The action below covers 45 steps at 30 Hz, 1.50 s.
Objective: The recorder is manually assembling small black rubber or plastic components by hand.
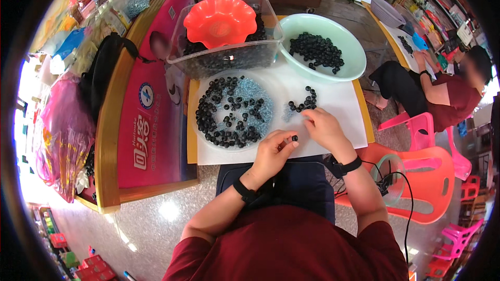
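Observation:
Between the thumb and fingers of my left hand (273, 152) is a small black round piece (295, 138), like a bead. My right hand (325, 129) is just to the right and a little farther off, its thumb and fingertips drawn together; whatever they pinch is too small to make out. Just beyond its fingertips lie a few black pieces (310, 97) in a curved cluster and a little heap of tiny clear bits (288, 112). Left of my hands, a shallow clear round tray (271, 93) holds many black pieces and pale blue, clear bits (250, 95).
A white-topped table (341, 104) bears a pale green basin (357, 54) of black pieces and a clear bin (229, 57) of more, topped by a red scalloped bowl (220, 21). A pink-panelled counter (156, 93) stands left, an orange chair (432, 182) right. Another person (442, 86) sits at the far right.

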Tool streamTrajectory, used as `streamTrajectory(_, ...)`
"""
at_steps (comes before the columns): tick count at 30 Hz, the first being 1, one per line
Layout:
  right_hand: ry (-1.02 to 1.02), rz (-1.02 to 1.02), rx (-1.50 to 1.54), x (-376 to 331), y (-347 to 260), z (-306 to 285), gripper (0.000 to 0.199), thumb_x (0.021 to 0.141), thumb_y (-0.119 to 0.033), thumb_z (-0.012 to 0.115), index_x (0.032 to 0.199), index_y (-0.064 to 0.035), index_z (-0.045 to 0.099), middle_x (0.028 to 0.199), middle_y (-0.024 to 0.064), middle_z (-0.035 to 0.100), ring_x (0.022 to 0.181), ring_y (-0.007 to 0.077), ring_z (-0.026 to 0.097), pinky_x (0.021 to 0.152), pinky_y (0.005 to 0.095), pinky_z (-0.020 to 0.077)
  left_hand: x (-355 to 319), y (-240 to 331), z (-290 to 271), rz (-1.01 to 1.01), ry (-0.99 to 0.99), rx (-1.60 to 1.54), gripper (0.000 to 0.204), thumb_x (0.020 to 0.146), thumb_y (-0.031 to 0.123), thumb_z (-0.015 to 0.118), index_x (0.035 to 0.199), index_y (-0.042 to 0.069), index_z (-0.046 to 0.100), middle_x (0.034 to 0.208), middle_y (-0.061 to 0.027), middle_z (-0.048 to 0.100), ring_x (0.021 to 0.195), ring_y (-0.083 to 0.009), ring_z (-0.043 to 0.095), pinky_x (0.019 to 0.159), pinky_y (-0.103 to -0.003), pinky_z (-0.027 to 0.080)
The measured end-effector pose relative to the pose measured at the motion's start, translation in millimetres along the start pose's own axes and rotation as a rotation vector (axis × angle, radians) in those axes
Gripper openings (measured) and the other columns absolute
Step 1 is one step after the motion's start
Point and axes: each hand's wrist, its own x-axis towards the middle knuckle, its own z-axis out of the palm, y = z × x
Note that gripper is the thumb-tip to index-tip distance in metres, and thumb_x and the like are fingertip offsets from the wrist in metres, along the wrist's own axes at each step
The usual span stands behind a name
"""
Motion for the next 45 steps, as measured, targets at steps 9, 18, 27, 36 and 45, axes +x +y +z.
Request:
streamTrajectory(9,-0.102,0.031,-0.188,5.5,-3.0,1.1,0.007,0.09,-0.013,0.058,0.094,-0.0083,0.062,0.092,0.0125,0.065,0.085,0.0354,0.064,0.073,0.0446,0.0515,-0.7,1.3,2.0,-0.027,-0.013,0.006,0.024,0.086,0.005,0.072,0.11,0.005,0.069,0.084,-0.0036,0.06,0.065,-0.0116,0.054,0.06,-0.025,0.047)
streamTrajectory(18,-0.035,0.019,-0.173,-3.6,-3.8,4.0,0.006,0.091,-0.011,0.057,0.094,-0.0071,0.058,0.091,0.0133,0.062,0.086,0.0365,0.062,0.073,0.0452,0.0507,-0.9,0.1,1.5,-0.006,-0.027,0.012,0.024,0.087,0.005,0.072,0.11,0.006,0.069,0.083,-0.0012,0.058,0.066,-0.0092,0.052,0.06,-0.024,0.045)
streamTrajectory(27,0.054,-0.096,-0.167,-11.2,2.4,10.5,0.008,0.089,-0.009,0.059,0.096,-0.0041,0.058,0.092,0.0158,0.059,0.085,0.0378,0.062,0.071,0.0458,0.0516,-0.8,-0.1,1.6,0.002,-0.024,0.022,0.024,0.086,0.005,0.072,0.11,0.006,0.069,0.084,-0.0019,0.06,0.067,-0.0104,0.053,0.062,-0.024,0.046)
streamTrajectory(36,-0.104,0.216,0.603,-35.8,-27.9,-7.3,0.012,0.09,-0.009,0.066,0.099,-0.0015,0.063,0.084,0.0074,0.066,0.068,0.0156,0.062,0.057,0.0288,0.0499,-1.7,1.3,2.3,-0.074,-0.012,0.024,0.026,0.088,0.008,0.072,0.113,0.005,0.069,0.085,-0.0059,0.064,0.069,-0.0128,0.058,0.063,-0.025,0.049)
streamTrajectory(45,-0.114,0.358,0.93,-46.7,-30.2,3.5,0.012,0.088,-0.008,0.072,0.096,-0.0001,0.069,0.079,0.0019,0.066,0.058,0.0055,0.056,0.049,0.0207,0.0446,-0.3,4.4,0.9,0.01,-0.04,0.117,0.021,0.089,0.009,0.071,0.11,0.006,0.071,0.084,-0.0066,0.065,0.069,-0.014,0.059,0.063,-0.027,0.048)
